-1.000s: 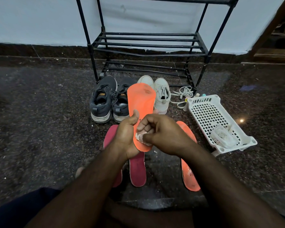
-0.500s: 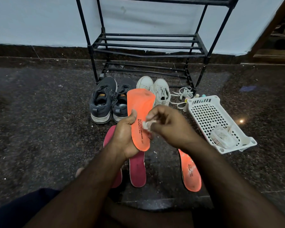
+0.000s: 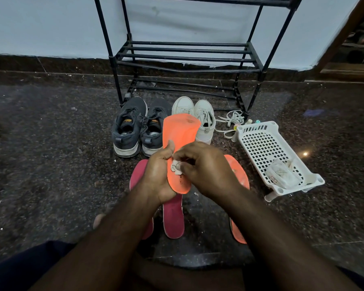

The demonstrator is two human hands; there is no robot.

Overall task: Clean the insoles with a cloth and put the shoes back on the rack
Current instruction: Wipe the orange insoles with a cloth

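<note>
— Shoes first, on the left: why is the dark pair (image 3: 138, 128) sitting on the floor in front of the rack (image 3: 185, 57)?

— Heels toward the person, mouths open; my guess is they wait there for their insoles. The white pair (image 3: 198, 114) stands just right of them, laces (image 3: 229, 121) pulled out and lying beside.

— And nearer, on the floor?

— Two red insoles (image 3: 172, 217) side by side, partly under the left arm. Likely a queue, or a done pile; I cannot tell which.

— What are the hands doing?

— The left hand (image 3: 158, 175) clasps the orange insole (image 3: 180, 139) by its heel end, thumb across the face, holding it upright so the surface faces the person. The right hand (image 3: 206, 166) pinches a small white cloth (image 3: 176, 165) against that face, which suits rubbing.

— Its partner?

— A second orange insole (image 3: 239, 181) lies on the floor, partly hidden by the right arm.

— Any containers?

— One, far right: a white plastic basket (image 3: 259, 141) with a clear packet of something pale (image 3: 282, 174) at its near end. Small bottles (image 3: 253, 122) stand behind it.
</note>
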